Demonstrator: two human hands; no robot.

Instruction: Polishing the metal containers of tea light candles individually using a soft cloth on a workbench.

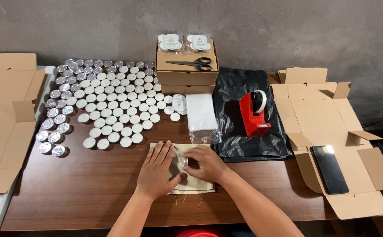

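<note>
My left hand [156, 169] lies flat with the fingers spread on a small beige cloth bag [187, 169] at the front of the brown desk [90, 184]. My right hand [206, 164] is pinched shut on a small round tea light [187, 163] that sits on the bag between my two hands. Loose threads hang from the bag's near edge.

Behind the bag is a stack of white sheets in clear wrap [201, 115]. Past that are two flat brown boxes [187, 70], one on top of the other. Black scissors [191, 64] lie on the top box. At the back of that box are two clear packs of tea lights [185, 42], side by side, each with a white label on top.

To the left, many white tea lights [117, 105] stand in rows on the desk. The ones on the far left and along the back are turned silver side up [55, 127].

To the right is a black plastic bag [248, 114] with a red tape holder [253, 113] on it. Further right lies an open flat brown box [331, 131] with a dark phone [329, 169] on it. Another open flat box [7, 114] lies at the left end.
</note>
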